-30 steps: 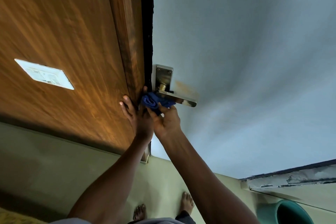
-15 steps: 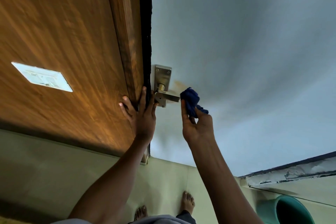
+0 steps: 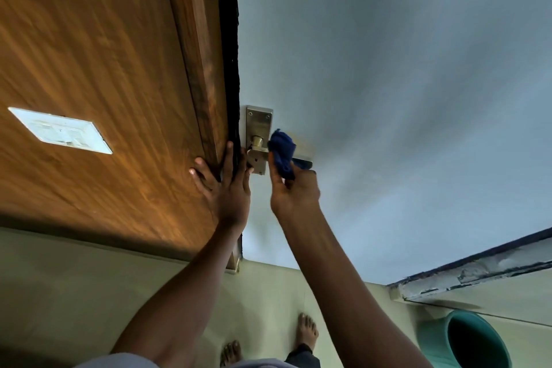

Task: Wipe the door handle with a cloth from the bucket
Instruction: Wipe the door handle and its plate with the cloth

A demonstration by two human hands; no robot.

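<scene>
Against the pale grey-blue door, smooth and matt: a brushed metal handle on a rectangular plate. Left of it, a brown wood-grain panel bearing a flat white plate. Below, glossy pale green floor; far right, a round teal bucket. Left hand flat, fingers spread on the door's dark edge. Right hand pinching a bunched blue cloth, pressed onto the lever.
</scene>
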